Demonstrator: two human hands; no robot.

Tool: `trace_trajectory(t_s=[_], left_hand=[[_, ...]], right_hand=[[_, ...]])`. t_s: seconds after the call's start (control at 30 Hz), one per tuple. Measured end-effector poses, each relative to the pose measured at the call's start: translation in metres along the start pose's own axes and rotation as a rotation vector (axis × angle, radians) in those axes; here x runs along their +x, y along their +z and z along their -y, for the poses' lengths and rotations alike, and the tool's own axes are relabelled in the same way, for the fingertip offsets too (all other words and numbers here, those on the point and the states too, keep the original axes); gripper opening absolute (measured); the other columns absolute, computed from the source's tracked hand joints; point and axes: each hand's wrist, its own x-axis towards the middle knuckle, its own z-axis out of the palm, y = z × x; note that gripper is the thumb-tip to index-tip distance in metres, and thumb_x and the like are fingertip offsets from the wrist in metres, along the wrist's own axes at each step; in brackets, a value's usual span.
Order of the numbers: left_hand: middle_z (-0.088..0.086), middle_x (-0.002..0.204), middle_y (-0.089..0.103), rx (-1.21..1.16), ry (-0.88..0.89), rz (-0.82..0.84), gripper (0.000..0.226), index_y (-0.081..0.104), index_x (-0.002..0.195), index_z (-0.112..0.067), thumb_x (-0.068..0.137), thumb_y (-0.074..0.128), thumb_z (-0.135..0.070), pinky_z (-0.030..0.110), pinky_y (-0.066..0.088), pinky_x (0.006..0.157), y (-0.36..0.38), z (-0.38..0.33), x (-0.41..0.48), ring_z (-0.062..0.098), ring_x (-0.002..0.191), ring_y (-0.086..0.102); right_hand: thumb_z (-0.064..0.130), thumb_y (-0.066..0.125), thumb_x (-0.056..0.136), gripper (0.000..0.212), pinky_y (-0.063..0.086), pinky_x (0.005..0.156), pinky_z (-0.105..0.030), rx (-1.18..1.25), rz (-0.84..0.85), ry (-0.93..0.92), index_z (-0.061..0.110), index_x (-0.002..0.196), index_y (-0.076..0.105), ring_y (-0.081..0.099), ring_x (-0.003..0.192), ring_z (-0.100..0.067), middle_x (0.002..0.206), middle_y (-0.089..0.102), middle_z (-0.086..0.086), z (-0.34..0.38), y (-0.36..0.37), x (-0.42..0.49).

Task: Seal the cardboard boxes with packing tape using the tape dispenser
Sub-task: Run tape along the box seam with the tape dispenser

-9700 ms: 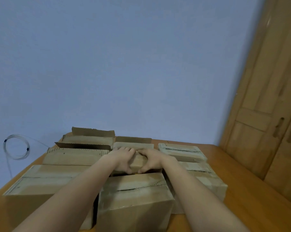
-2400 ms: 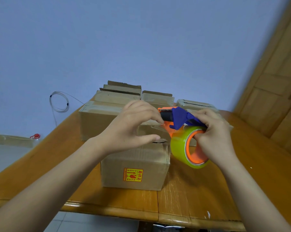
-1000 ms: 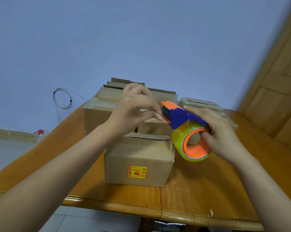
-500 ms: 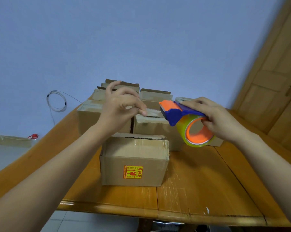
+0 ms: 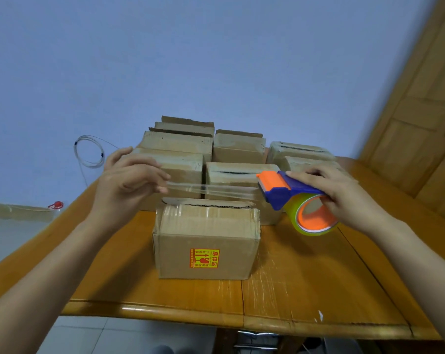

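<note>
— Blue wall (image 5: 216, 60) at the back, a wooden door (image 5: 420, 111) off to the right, and a wooden surface (image 5: 318, 277) carrying a cluster of cardboard boxes (image 5: 180, 144). See the one out front?

— The front box (image 5: 206, 226), with the red-and-yellow sticker (image 5: 204, 258) facing us? It stands alone near the edge, the others packed in rows behind it. A dark gap shows along its top.

— And the tape dispenser (image 5: 285, 190)?

— In the air, above and just right of that box. The right hand (image 5: 336, 190) grips it, fingers curled over the blue handle and round the yellowish roll (image 5: 316, 232) with the orange core. The orange head points left.

— The left hand (image 5: 124, 185)?

— Pinching the free end of the clear tape (image 5: 211, 190), which stretches level from the dispenser's head, above the box.

— Anything else?

— A coil of thin cable (image 5: 88, 152) against the wall, on the left.
</note>
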Motion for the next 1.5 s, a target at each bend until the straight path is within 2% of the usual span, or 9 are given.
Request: trace_trajectory(t_s=[0.23,0.4,0.5,0.77,0.87,1.0,1.13,1.33,1.5], left_hand=[[-0.005,0.091,0.067,-0.061,-0.100,-0.066,0.003,0.064,0.082,-0.024,0.084,0.063,-0.026,0.049,0.042,0.097,-0.016,0.004,-0.019,0.004,0.105,0.058],[-0.003,0.094,0.066,-0.085,-0.102,-0.166,0.018,0.064,0.091,-0.017,0.090,0.062,-0.035,0.026,0.044,0.090,-0.014,-0.001,-0.013,-0.002,0.100,0.056],[-0.023,0.099,0.063,-0.101,-0.169,-0.237,0.026,0.065,0.100,-0.013,0.087,0.065,-0.035,0.015,0.044,0.088,-0.007,-0.005,-0.012,-0.003,0.096,0.058],[-0.012,0.061,0.061,-0.137,-0.527,-0.282,0.017,0.056,0.091,-0.044,0.083,0.070,-0.038,0.020,0.045,0.059,0.006,-0.023,-0.006,0.005,0.054,0.054],[-0.003,0.054,0.059,-0.261,-0.667,-0.262,0.011,0.062,0.087,-0.030,0.091,0.063,-0.020,0.025,0.047,0.050,0.014,-0.032,-0.003,0.007,0.044,0.051],[0.004,0.047,0.057,-0.455,-0.797,-0.287,0.011,0.060,0.106,-0.013,0.095,0.057,-0.017,0.021,0.045,0.042,0.018,-0.041,0.000,0.015,0.038,0.051],[0.004,0.047,0.058,-0.554,-0.794,-0.321,0.016,0.057,0.111,-0.013,0.096,0.056,-0.012,0.020,0.046,0.042,0.017,-0.046,0.001,0.015,0.038,0.052],[0.001,0.061,0.065,-0.642,-0.739,-0.320,0.008,0.064,0.085,-0.008,0.089,0.060,-0.004,0.021,0.054,0.058,0.015,-0.047,-0.001,0.015,0.056,0.064],[-0.003,0.072,0.072,-0.678,-0.731,-0.237,0.007,0.069,0.085,-0.014,0.080,0.065,-0.010,0.021,0.056,0.073,0.010,-0.043,-0.001,0.012,0.071,0.070]], right_hand=[[-0.029,0.054,0.062,0.092,0.044,0.083,-0.040,-0.025,-0.097,0.087,0.027,0.134,0.052,0.049,0.106,-0.028,0.116,0.053,-0.005,-0.012,-0.002,-0.020],[-0.031,0.054,0.062,0.090,0.043,0.083,-0.038,-0.036,-0.133,0.061,0.024,0.133,0.054,0.048,0.108,-0.027,0.118,0.054,-0.008,-0.009,-0.003,-0.019],[-0.034,0.051,0.059,0.096,0.037,0.087,-0.034,0.004,-0.199,0.136,0.027,0.132,0.050,0.044,0.112,-0.023,0.120,0.053,-0.009,-0.008,-0.002,-0.020],[-0.033,0.049,0.055,0.095,0.033,0.091,-0.026,-0.009,-0.233,0.192,0.023,0.131,0.054,0.045,0.111,-0.022,0.117,0.053,-0.005,-0.005,0.003,-0.023],[-0.033,0.048,0.052,0.097,0.029,0.090,-0.017,-0.010,-0.254,0.180,0.023,0.131,0.054,0.044,0.110,-0.017,0.113,0.048,0.006,-0.005,0.003,-0.023],[-0.032,0.050,0.054,0.097,0.031,0.090,-0.024,-0.011,-0.269,0.204,0.025,0.132,0.052,0.044,0.110,-0.017,0.113,0.046,0.008,-0.003,0.005,-0.024],[-0.032,0.050,0.055,0.095,0.035,0.087,-0.032,-0.015,-0.263,0.227,0.024,0.132,0.054,0.046,0.109,-0.022,0.115,0.053,-0.004,-0.004,0.007,-0.023],[-0.031,0.050,0.057,0.092,0.041,0.089,-0.040,-0.016,-0.255,0.254,0.021,0.133,0.056,0.048,0.110,-0.029,0.116,0.054,-0.007,-0.008,0.011,-0.025],[-0.031,0.050,0.058,0.089,0.037,0.090,-0.036,-0.014,-0.262,0.245,0.019,0.132,0.056,0.047,0.110,-0.028,0.117,0.055,-0.008,-0.009,0.011,-0.025]])
